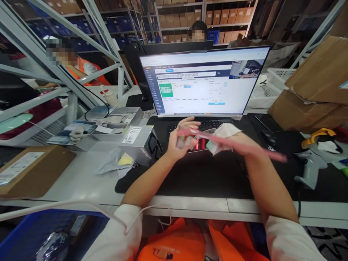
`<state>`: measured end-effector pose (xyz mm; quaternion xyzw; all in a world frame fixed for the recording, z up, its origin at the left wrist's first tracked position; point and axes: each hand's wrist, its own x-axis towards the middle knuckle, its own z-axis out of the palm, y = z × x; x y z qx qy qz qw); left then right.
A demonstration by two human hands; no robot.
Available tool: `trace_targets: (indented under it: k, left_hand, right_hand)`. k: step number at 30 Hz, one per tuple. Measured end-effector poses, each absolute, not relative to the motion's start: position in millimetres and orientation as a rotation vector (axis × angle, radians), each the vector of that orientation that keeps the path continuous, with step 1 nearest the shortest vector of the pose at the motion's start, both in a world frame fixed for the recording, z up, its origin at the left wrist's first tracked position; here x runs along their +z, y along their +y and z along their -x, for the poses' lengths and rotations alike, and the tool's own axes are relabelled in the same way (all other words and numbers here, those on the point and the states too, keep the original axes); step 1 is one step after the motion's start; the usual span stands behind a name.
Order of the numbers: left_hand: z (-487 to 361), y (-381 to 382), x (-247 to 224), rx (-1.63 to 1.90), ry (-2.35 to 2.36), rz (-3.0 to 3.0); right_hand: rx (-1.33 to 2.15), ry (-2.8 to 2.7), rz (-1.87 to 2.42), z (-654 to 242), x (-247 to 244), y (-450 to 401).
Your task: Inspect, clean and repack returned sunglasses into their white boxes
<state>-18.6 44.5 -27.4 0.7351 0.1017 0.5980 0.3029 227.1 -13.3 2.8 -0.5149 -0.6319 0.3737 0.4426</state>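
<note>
My left hand (176, 143) is curled around a clear, glossy piece of plastic (181, 140) in front of the keyboard. Crumpled white material (224, 135), cloth or wrapping, is in my right hand (241, 141), whose fingers it mostly hides. A long pink strip (244, 144), blurred by motion, stretches from my left fingers across my right wrist. Between the hands lies a shiny dark flat object (200, 144) with red reflections; I cannot make out its kind. Left of them stands a grey printed box (140, 146) with a white label.
A monitor (201, 85) stands behind the keyboard (174, 127). A barcode scanner (311, 168), a mouse (268, 137) and yellow-handled tape dispenser (318, 137) are at right. Cardboard boxes (29, 170) flank the desk (81, 174). Two people sit beyond.
</note>
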Motion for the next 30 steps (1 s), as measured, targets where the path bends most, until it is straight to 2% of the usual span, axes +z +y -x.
trace_targets:
  k: [3,6,8,10,17,21,26,30]
  left_hand:
    - [24,53,-25,1.767,0.361,-1.661]
    - [29,61,-20,1.94,0.423,-1.525]
    - [31,64,-17,2.0,0.406,-1.453]
    - [32,66,-16,2.006,0.383,-1.406]
    - [29,59,-21,1.728,0.371,-1.508]
    - [26,53,-24,1.544,0.353,-1.605]
    - [26,54,-24,1.535,0.388,-1.633]
    - [29,62,-25,1.667,0.403,-1.6]
  right_hand:
    - [0.74,-1.702,1.413,-270,1,-4]
    - [0.556,-1.767,1.853,-315,-8,4]
    - [0.533,-1.724,2.121,-331,-14,7]
    - [0.541,-1.742,2.197,-332,-17,8]
    - [0.27,-1.867,1.861,-263,-4,-4]
    - [0.176,-1.912,1.849,-237,-18,3]
    - [0.284,-1.913,1.804,-226,-40,27]
    - [0.148,-1.495,1.602,-241,-22,22]
